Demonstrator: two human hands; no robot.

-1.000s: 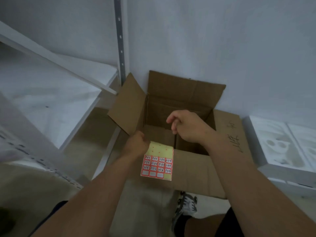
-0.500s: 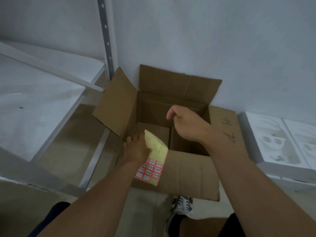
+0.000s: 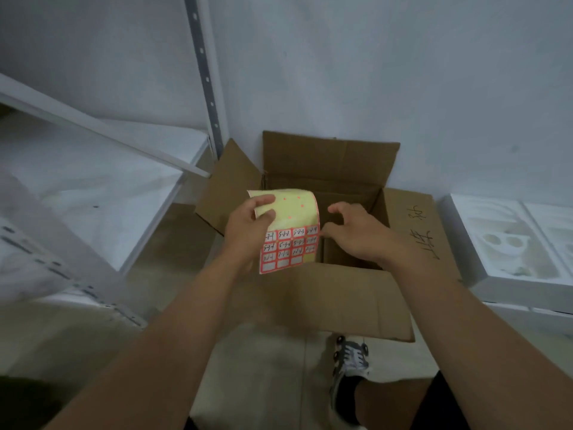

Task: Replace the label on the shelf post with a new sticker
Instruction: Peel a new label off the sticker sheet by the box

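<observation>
Open cardboard box (image 3: 310, 299) on floor against wall, flaps up; inside dark, contents impossible to make out. Sticker sheet (image 3: 290, 234) held above box's left side, pinched at curled yellow top by left hand (image 3: 248, 231); red-bordered labels on lower half, writing too blurred to read. Right hand (image 3: 356, 234) with loosely curled fingers, fingertips at sheet's right edge, grip unclear. Shelf post (image 3: 204, 72) behind box, label not visible. Shoe (image 3: 350, 364) partly cut off below. Versus 0.5 s ago: sheet raised, turned flatter to camera, right hand brought over to it.
</observation>
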